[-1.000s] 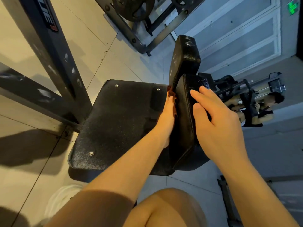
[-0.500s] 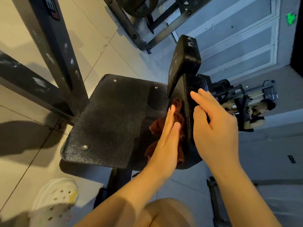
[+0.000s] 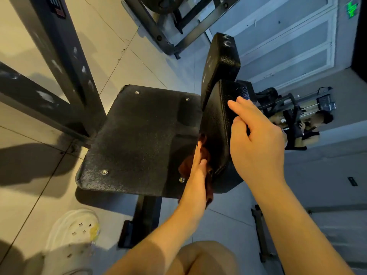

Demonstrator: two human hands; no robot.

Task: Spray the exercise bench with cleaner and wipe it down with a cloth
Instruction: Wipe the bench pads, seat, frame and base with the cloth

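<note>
The black exercise bench's seat pad [image 3: 218, 124] stands tipped up on edge beside its flat black base plate [image 3: 139, 139], with the back pad [image 3: 220, 62] rising behind. My left hand [image 3: 198, 171] presses a dark red cloth [image 3: 185, 165] against the left side of the seat pad with straight fingers. My right hand [image 3: 256, 143] rests on the pad's right side and top edge, fingers extended, steadying it. No spray bottle is in view.
A dark steel rack upright [image 3: 65, 62] and crossbeam stand on the tiled floor at left. A white clog [image 3: 73, 237] is on my foot at lower left. More machine frames [image 3: 170, 26] lie beyond, and a person sits at a machine [image 3: 301, 126] at right.
My left hand with the cloth has slid down the pad's side from the top toward its lower end. My right hand has kept its place on the pad.
</note>
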